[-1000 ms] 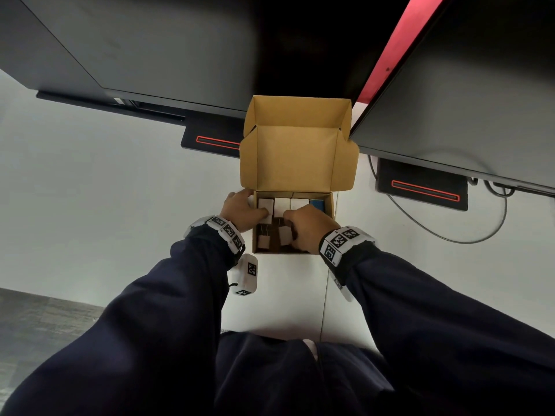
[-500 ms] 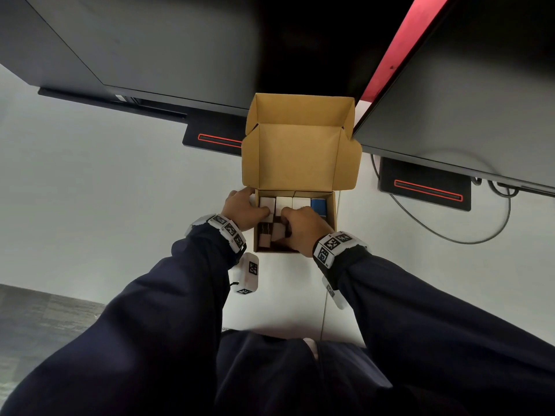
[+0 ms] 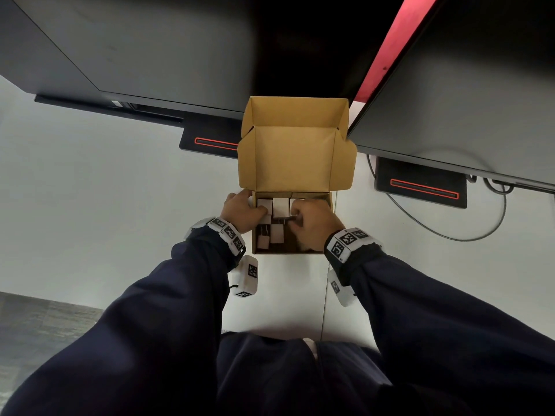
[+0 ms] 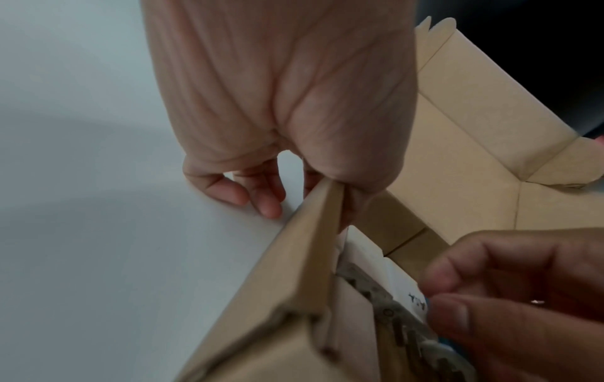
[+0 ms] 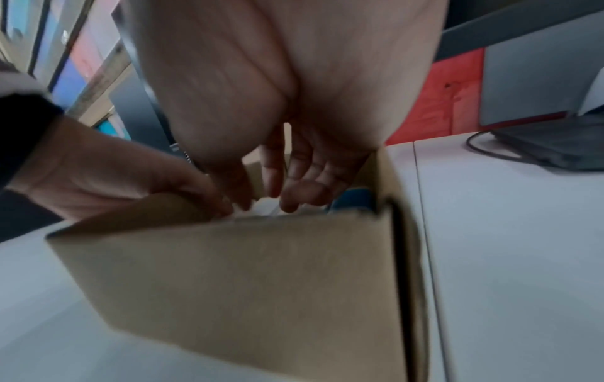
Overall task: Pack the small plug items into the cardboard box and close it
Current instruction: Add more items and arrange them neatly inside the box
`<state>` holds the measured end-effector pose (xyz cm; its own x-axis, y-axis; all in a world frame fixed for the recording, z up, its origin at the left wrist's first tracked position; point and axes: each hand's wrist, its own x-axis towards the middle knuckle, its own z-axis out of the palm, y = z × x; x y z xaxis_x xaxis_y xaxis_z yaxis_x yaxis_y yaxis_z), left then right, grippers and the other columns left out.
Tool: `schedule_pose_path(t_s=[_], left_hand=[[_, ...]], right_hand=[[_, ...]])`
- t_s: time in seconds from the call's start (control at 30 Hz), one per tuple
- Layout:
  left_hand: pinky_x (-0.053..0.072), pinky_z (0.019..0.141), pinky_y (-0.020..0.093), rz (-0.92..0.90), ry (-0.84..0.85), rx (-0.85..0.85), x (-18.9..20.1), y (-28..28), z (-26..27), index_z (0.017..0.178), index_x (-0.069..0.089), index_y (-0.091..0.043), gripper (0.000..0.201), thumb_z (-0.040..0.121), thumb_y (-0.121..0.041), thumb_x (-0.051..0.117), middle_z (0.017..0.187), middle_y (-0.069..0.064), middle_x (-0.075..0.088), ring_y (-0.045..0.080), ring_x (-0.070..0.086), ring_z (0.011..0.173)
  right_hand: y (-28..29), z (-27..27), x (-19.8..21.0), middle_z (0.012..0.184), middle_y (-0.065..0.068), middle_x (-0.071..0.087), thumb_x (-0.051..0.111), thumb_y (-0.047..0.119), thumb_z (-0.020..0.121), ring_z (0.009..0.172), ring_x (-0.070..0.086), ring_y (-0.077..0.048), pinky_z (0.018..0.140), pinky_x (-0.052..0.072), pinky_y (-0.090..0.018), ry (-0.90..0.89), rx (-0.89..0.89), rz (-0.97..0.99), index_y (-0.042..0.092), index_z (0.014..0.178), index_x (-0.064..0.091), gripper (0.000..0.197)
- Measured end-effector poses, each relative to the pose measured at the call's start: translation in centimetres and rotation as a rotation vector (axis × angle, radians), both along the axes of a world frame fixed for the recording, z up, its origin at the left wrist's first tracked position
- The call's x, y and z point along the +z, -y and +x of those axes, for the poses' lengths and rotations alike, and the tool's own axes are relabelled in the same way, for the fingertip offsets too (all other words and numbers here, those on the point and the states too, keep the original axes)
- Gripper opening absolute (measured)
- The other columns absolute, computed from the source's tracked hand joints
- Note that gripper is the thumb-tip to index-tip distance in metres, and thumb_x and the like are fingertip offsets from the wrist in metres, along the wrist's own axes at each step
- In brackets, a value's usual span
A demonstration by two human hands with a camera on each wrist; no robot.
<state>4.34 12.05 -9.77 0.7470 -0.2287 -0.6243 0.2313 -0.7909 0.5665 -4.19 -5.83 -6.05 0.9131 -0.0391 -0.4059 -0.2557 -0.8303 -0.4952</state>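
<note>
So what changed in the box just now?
The right hand moved deeper into the cardboard box, toward the back row, hiding the blue plug from the head camera. The white plug it handled lies in the front row. The left hand still grips the left wall; the lid stays open.

white desk [image 3: 90, 205], two monitors [image 3: 156, 49], grey cable [image 3: 468, 235]

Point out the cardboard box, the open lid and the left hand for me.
cardboard box [image 3: 288, 251], head view, on its near front wall edge.
lid [image 3: 295, 157], head view, on the middle of its inner panel, standing open.
left hand [image 3: 240, 210], head view, on the back of the hand at the box's left wall.
</note>
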Motion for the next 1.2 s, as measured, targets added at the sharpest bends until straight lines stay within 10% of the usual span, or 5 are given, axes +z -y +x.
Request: schedule_pose_path(t_s=[0.43, 0.63, 0.87, 1.03, 1.2], left_hand=[[0.042, 0.114, 0.045, 0.013, -0.008, -0.011, 0.8, 0.2, -0.3, 0.143, 0.055, -0.013, 0.045, 0.101, -0.026, 0.060, 0.141, 0.023, 0.054, 0.041, 0.049, 0.140], [0.039, 0.099, 0.038, -0.007, 0.056, -0.043, 1.1, 0.3, -0.3, 0.130, 0.062, -0.014, 0.031, 0.103, -0.028, 0.060, 0.091, -0.008, 0.051, 0.041, 0.051, 0.135], [0.044, 0.105, 0.044, -0.065, -0.023, -0.053, 1.3, -0.1, -0.1, 0.121, 0.058, -0.027, 0.040, 0.089, -0.052, 0.059, 0.120, 0.008, 0.063, 0.037, 0.053, 0.133], [0.042, 0.099, 0.042, -0.282, -0.334, 0.082, 3.3, -2.3, 1.7, 0.148, 0.053, -0.040, 0.081, 0.071, -0.032, 0.077, 0.108, -0.002, 0.069, 0.019, 0.062, 0.105], [0.037, 0.104, 0.049, -0.498, -0.318, 0.343, 5.8, -3.0, 3.4, 0.112, 0.068, -0.036, 0.037, 0.079, -0.053, 0.070, 0.110, -0.009, 0.073, 0.018, 0.063, 0.115]], right_hand=[[0.7, 0.1, 0.1, 0.117, -0.011, 0.065, 0.070, 0.002, 0.087, 0.100, 0.069, -0.030, 0.083, 0.059, -0.035, -0.248, 0.403, -0.320, 0.010, 0.120, 0.068, 0.034], [0.4, -0.2, -0.4, 0.105, -0.008, 0.066, 0.073, 0.010, 0.084, 0.094, 0.067, -0.030, 0.080, 0.060, -0.041, -0.138, 0.326, -0.195, 0.015, 0.111, 0.068, 0.028], [1.3, -0.7, -1.0, 0.116, -0.005, 0.054, 0.077, 0.027, 0.085, 0.104, 0.057, -0.025, 0.090, 0.053, -0.040, -0.054, 0.270, -0.145, 0.013, 0.115, 0.066, 0.034], [3.5, -0.8, 1.2, 0.086, 0.002, 0.062, 0.073, 0.024, 0.085, 0.081, 0.059, -0.017, 0.073, 0.052, -0.033, 0.164, 0.071, 0.045, 0.013, 0.082, 0.069, 0.011], [7.2, -2.1, 1.9, 0.056, -0.003, 0.052, 0.070, 0.018, 0.082, 0.053, 0.047, -0.019, 0.054, 0.041, -0.030, 0.529, -0.419, 0.055, 0.006, 0.059, 0.054, 0.032]])
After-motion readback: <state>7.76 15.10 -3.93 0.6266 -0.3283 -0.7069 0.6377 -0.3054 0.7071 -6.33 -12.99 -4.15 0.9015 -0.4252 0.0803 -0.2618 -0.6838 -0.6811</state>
